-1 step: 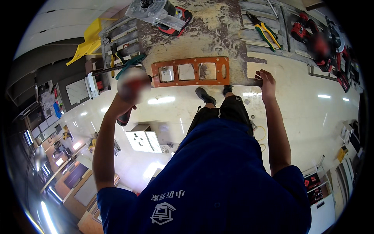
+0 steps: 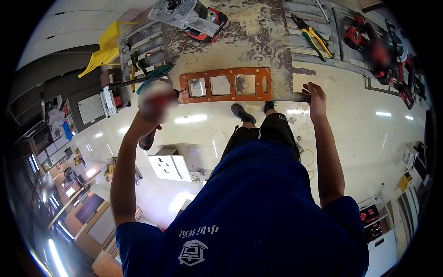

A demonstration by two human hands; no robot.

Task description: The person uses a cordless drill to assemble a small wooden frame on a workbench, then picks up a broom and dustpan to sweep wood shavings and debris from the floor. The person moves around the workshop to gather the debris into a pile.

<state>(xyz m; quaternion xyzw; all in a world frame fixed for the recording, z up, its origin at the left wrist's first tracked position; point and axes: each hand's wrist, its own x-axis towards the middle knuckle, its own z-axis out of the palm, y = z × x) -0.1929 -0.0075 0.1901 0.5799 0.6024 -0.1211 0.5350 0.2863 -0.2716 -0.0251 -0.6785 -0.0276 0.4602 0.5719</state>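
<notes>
In my left hand (image 2: 146,121) is a red and black cordless drill (image 2: 146,140); its upper body is blurred. The drill's dark nose points right, toward the left end of an orange template (image 2: 221,98) with three rectangular cut-outs and a hand slot. This template lies flat along the near edge of the worn, dusty workbench (image 2: 249,41). My right hand (image 2: 317,99) is raised near the bench's right corner, open, with its fingers loosely bent and nothing in them. A pale square (image 2: 302,83) shows just beyond its fingertips.
A router with a clear base (image 2: 189,16) sits at the bench's far left. Yellow-green cutters (image 2: 316,41) lie on the right slatted rack, with red power tools (image 2: 355,34) farther right. A teal-handled clamp (image 2: 157,74) and yellow bracket (image 2: 104,51) are at left.
</notes>
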